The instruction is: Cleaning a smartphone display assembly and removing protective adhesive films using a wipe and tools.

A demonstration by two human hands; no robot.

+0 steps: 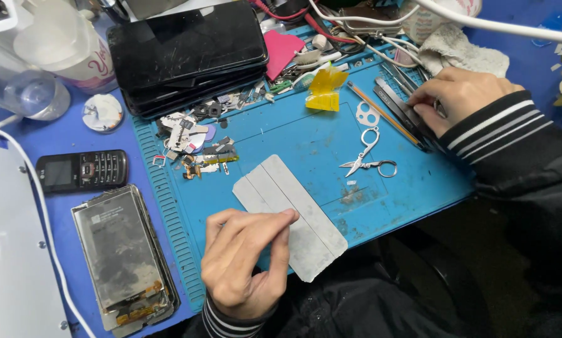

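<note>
My left hand (243, 263) rests on the near end of a grey flat strip-like sheet (287, 206) lying on the blue work mat (306, 138), fingers bent and pressing it. My right hand (459, 97) reaches to the mat's right edge and touches a row of dark flat tools and tweezers (400, 112); whether it grips one I cannot tell. Small silver scissors (368, 156) lie open on the mat between the two hands.
A stack of black phones (187, 53) sits at the back. An opened phone body (121, 253) and a small keypad phone (80, 170) lie left. Loose small parts (196, 141), yellow tape (324, 91), a cloth (462, 50) and cables crowd the back.
</note>
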